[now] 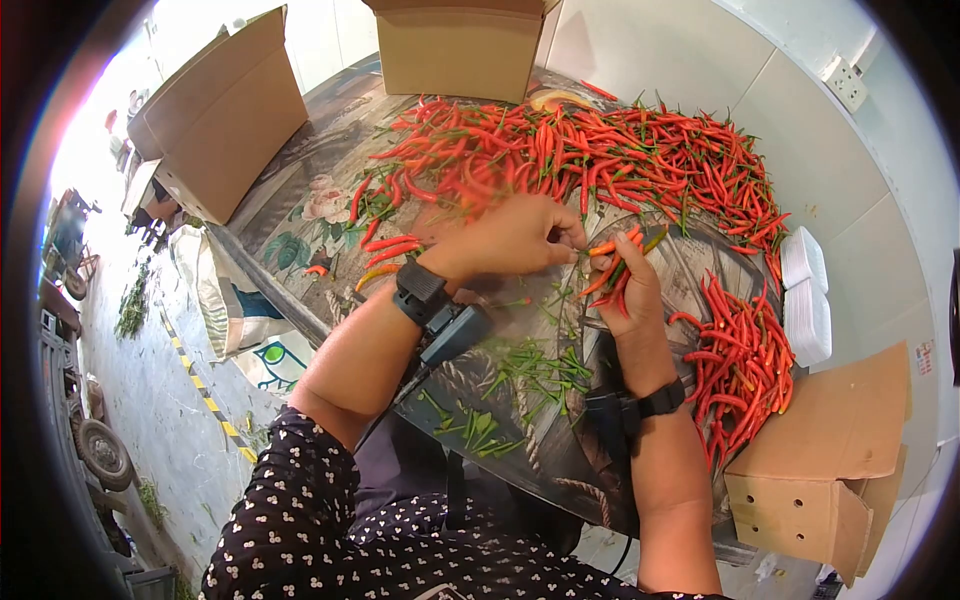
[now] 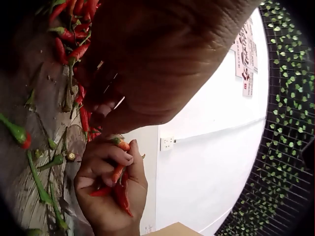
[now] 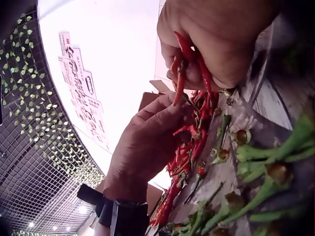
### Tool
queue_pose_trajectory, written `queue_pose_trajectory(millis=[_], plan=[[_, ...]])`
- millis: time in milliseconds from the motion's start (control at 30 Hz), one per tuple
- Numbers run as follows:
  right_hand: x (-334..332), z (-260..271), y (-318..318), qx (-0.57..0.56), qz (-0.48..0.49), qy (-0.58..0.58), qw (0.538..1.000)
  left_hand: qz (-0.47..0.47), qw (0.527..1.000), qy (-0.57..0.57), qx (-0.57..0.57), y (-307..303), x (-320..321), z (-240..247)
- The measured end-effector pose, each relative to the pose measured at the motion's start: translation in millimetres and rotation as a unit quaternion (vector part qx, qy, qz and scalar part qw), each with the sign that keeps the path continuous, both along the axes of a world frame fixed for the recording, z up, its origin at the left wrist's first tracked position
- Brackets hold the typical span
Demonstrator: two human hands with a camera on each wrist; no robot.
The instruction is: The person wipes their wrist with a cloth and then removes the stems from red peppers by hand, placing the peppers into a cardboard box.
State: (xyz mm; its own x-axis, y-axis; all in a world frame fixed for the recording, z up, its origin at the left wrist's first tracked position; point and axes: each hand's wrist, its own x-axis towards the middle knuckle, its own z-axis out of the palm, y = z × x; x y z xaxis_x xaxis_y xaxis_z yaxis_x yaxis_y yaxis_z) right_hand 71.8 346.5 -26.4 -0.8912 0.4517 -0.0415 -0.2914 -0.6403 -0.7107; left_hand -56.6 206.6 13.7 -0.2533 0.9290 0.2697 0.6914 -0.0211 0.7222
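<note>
My right hand [image 1: 635, 285] holds several chili peppers [image 1: 612, 275], mostly red with some orange and dark green, their tips poking out between the fingers. In the left wrist view the thumb and fingers of this hand [image 2: 110, 182] curl round the peppers [image 2: 122, 194]. My left hand [image 1: 515, 240] reaches across to it, thumb and forefinger pinched at the stem end of an orange-red chili. The right wrist view has the left hand [image 3: 147, 142] with its fingertips meeting the held peppers [image 3: 179, 83]. Below both hands lie loose green stems [image 1: 545, 375] on the patterned table top.
A large heap of red chilies [image 1: 690, 165] spreads along the table's back. A second pile [image 1: 740, 360] lies to the right, by white foam trays [image 1: 805, 295] and an open cardboard box [image 1: 810, 490]. More cardboard boxes [image 1: 225, 120] stand at the left and back.
</note>
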Motion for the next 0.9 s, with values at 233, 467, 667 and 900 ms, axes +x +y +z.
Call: queue_pose_trajectory(millis=[233,467,667,900], plan=[[-0.7,-4.3,3.9,-0.04,0.04,0.031,0.998,-0.003,1.0,-0.009,0.009,1.0,3.6,1.9],[-0.8,-0.6,-0.2,-0.021,0.026,0.014,0.999,-0.015,0.999,0.023,0.043,1.4,5.5,1.9],[0.5,0.8,-4.1,0.063,-0.003,0.013,0.998,0.026,0.997,0.058,0.036,5.1,3.9,-4.6],[-1.5,7.4,-13.7,0.18,-0.076,0.023,0.98,0.101,0.994,0.009,0.035,3.6,5.8,-2.8]])
